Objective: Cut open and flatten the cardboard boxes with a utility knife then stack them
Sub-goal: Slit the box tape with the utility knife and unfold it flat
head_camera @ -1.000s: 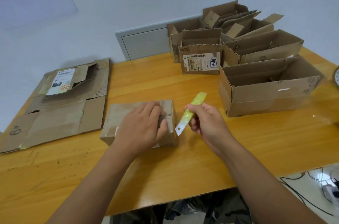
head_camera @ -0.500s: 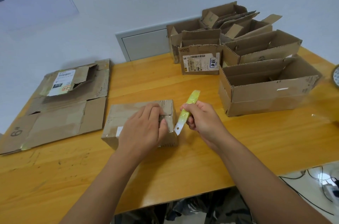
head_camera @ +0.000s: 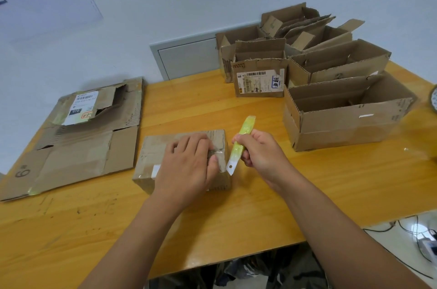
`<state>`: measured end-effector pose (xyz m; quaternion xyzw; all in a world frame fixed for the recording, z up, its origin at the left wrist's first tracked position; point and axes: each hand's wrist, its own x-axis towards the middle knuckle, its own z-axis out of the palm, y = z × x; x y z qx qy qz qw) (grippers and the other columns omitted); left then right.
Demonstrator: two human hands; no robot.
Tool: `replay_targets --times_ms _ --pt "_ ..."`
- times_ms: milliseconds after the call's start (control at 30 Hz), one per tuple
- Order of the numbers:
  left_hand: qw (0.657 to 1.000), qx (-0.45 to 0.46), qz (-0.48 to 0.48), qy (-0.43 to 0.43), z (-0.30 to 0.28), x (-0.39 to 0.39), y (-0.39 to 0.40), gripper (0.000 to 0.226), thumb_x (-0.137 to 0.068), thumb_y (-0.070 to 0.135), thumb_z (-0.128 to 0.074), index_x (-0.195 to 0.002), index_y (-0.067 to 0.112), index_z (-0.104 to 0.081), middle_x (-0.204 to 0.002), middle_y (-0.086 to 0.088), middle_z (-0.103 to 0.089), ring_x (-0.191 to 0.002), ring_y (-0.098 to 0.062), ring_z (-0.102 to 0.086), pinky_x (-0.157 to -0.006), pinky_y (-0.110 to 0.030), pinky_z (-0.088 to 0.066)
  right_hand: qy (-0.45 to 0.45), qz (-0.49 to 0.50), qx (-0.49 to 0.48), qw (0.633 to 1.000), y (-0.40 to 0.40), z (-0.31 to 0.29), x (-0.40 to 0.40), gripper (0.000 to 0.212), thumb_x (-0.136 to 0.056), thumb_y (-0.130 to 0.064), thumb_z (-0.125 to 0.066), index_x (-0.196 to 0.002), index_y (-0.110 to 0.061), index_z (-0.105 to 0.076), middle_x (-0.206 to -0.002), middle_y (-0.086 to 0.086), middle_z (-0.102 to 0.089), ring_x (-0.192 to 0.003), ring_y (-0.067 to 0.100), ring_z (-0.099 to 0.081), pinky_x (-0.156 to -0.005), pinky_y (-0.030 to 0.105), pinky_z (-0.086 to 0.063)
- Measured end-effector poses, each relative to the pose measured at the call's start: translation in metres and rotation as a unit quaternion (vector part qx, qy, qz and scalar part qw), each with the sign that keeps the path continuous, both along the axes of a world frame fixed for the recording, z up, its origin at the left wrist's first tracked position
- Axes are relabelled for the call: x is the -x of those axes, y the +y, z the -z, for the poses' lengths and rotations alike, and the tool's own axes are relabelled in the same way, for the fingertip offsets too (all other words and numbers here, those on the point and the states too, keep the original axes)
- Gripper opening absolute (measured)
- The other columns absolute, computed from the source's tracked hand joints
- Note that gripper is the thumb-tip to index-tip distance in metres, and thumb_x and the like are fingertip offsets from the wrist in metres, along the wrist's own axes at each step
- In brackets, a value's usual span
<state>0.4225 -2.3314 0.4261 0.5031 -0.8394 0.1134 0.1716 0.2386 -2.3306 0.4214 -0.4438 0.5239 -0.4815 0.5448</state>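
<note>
A small closed cardboard box (head_camera: 153,154) wrapped in clear tape lies on the wooden table (head_camera: 236,213) in front of me. My left hand (head_camera: 189,165) lies on top of it, fingers curved over its right end and thumb against the right side. My right hand (head_camera: 257,154) grips a yellow-green utility knife (head_camera: 238,146), blade out and pointing down at the box's right top edge. A stack of flattened cardboard (head_camera: 73,142) lies at the left.
Several open cardboard boxes (head_camera: 343,113) stand at the back right, one bearing a shipping label (head_camera: 260,81). A round object (head_camera: 434,99) peeks in at the right edge. Cables (head_camera: 416,236) lie on the floor below the table's near right edge.
The knife has tilted more upright and its blade tip has moved closer to the box's right edge. The left hand stays on the box.
</note>
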Motion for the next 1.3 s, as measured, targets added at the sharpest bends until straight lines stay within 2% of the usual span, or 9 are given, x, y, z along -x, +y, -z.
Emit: replay_targets --times_ms 133,267,400,733,1033,1233,1300 --pt "1.000 -0.002 0.000 0.001 -0.001 0.000 0.001 0.035 -0.094 0.038 -0.034 -0.096 0.016 -0.061 -0.108 0.001 -0.061 -0.098 -0.020 -0.054 -0.081 -0.038 -0.041 0.005 0.001 0.001 1.000 -0.006 0.001 -0.001 0.035 -0.095 -0.024 -0.056 -0.098 0.012 -0.056 -0.061 0.006 -0.037 -0.057 0.019 -0.030 -0.055 0.035 -0.026" --pt "1.000 -0.006 0.000 0.000 -0.001 0.000 0.000 0.035 -0.094 0.038 -0.034 -0.096 0.015 -0.061 -0.108 0.001 -0.060 -0.098 -0.020 -0.053 -0.080 -0.039 -0.042 -0.001 -0.005 0.004 1.000 -0.010 0.004 -0.003 0.018 -0.095 -0.021 -0.056 -0.096 -0.005 -0.063 -0.057 0.002 -0.036 -0.054 0.016 -0.030 -0.053 0.034 -0.025" --pt "1.000 -0.013 0.002 -0.004 -0.001 0.000 0.000 0.036 -0.094 0.039 -0.033 -0.097 0.015 -0.060 -0.109 0.000 -0.060 -0.098 -0.022 -0.054 -0.080 -0.041 -0.043 0.000 -0.001 0.009 1.000 -0.015 0.003 -0.005 0.011 -0.096 -0.020 -0.056 -0.092 -0.010 -0.059 -0.056 0.001 -0.036 -0.052 0.015 -0.030 -0.052 0.033 -0.026" --pt "1.000 -0.026 0.005 0.002 -0.003 0.000 0.000 0.038 -0.095 0.040 -0.032 -0.099 0.014 -0.060 -0.109 -0.002 -0.061 -0.098 -0.023 -0.055 -0.081 -0.042 -0.045 0.008 0.016 0.005 1.000 -0.031 0.005 -0.008 0.012 -0.095 -0.021 -0.057 -0.092 -0.009 -0.058 -0.054 -0.002 -0.035 -0.049 0.012 -0.029 -0.052 0.033 -0.024" --pt "0.999 -0.038 -0.001 0.004 -0.003 0.000 0.000 0.040 -0.095 0.041 -0.030 -0.101 0.014 -0.059 -0.111 -0.001 -0.060 -0.101 -0.022 -0.054 -0.083 -0.042 -0.045 0.002 0.040 0.018 0.999 -0.044 -0.001 -0.007 0.014 -0.095 -0.019 -0.056 -0.084 -0.011 -0.054 -0.055 0.001 -0.035 -0.052 0.015 -0.027 -0.053 0.035 -0.022" --pt "0.999 -0.039 -0.001 0.014 -0.002 0.001 -0.001 0.038 -0.095 0.040 -0.030 -0.100 0.015 -0.058 -0.111 0.000 -0.059 -0.100 -0.022 -0.054 -0.083 -0.042 -0.044 -0.028 0.043 0.009 0.999 -0.025 -0.003 -0.001 0.015 -0.097 -0.016 -0.053 -0.085 -0.009 -0.058 -0.052 -0.003 -0.035 -0.048 0.012 -0.029 -0.050 0.031 -0.025" --pt "0.999 -0.036 0.000 0.018 -0.002 0.001 -0.001 0.037 -0.095 0.040 -0.030 -0.100 0.015 -0.058 -0.110 -0.001 -0.059 -0.100 -0.022 -0.054 -0.083 -0.041 -0.044 -0.012 0.025 0.000 1.000 -0.014 -0.002 -0.002 0.015 -0.097 -0.016 -0.053 -0.086 -0.008 -0.060 -0.052 -0.003 -0.035 -0.047 0.011 -0.030 -0.049 0.029 -0.025"
